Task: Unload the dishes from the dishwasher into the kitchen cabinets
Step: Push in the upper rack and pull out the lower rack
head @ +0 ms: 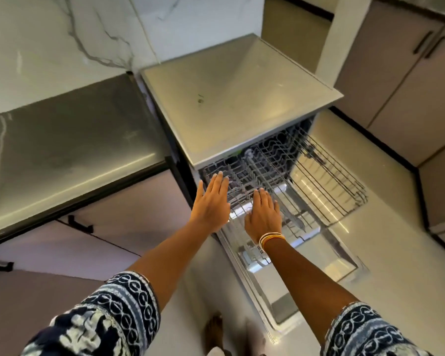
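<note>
The silver dishwasher (pixel 231 91) stands open with its door (pixel 306 268) folded down to the floor. A wire upper rack (pixel 262 173) sticks partly out, and a lower rack (pixel 332 181) is pulled out over the door; I see no dishes in either. My left hand (pixel 212 201) reaches over the front left of the upper rack with fingers straight, holding nothing. My right hand (pixel 263 214), with bangles on the wrist, is stretched flat beside it over the rack's front edge. Whether the hands touch the rack is unclear.
A dark glossy countertop (pixel 62 155) lies to the left with cabinet doors and black handles (pixel 80 224) below. More cabinets (pixel 401 73) stand at the right. A marble wall (pixel 62 34) is behind. My bare foot (pixel 213 332) is on the light floor (pixel 409 253).
</note>
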The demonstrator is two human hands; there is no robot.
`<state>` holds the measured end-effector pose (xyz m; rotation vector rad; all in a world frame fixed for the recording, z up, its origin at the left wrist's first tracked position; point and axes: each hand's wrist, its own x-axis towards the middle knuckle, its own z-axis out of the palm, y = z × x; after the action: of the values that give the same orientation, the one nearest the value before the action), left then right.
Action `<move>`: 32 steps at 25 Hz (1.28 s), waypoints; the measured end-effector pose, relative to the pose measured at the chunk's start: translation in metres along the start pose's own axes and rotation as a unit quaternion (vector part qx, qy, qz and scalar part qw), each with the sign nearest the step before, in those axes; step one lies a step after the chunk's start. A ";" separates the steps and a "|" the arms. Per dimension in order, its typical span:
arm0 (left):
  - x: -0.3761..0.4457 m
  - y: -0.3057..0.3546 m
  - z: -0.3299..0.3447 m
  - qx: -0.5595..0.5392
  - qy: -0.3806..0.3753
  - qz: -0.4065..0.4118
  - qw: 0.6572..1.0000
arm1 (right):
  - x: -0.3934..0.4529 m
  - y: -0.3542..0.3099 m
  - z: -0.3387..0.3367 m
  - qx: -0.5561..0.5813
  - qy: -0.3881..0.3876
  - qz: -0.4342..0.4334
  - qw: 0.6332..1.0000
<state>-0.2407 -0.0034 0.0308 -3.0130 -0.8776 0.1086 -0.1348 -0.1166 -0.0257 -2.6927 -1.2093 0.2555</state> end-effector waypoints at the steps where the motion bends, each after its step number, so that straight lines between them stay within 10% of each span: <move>1: 0.009 0.005 0.003 -0.002 0.003 0.004 1.000 | -0.003 0.014 0.006 0.014 -0.005 0.046 0.999; 12: 0.108 0.051 0.048 0.036 0.042 0.102 0.993 | -0.005 0.123 0.069 0.239 0.000 0.444 0.864; 17: 0.145 0.037 0.052 0.096 0.069 0.072 0.990 | 0.002 0.135 0.086 0.436 0.008 0.498 0.749; 32: 0.208 0.020 0.034 0.039 0.124 0.096 0.987 | 0.035 0.116 0.095 0.461 0.089 0.560 0.683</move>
<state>-0.0577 0.0910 -0.0172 -2.9436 -0.5493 -0.2233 -0.0498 -0.1570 -0.1477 -1.9927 0.6792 0.5293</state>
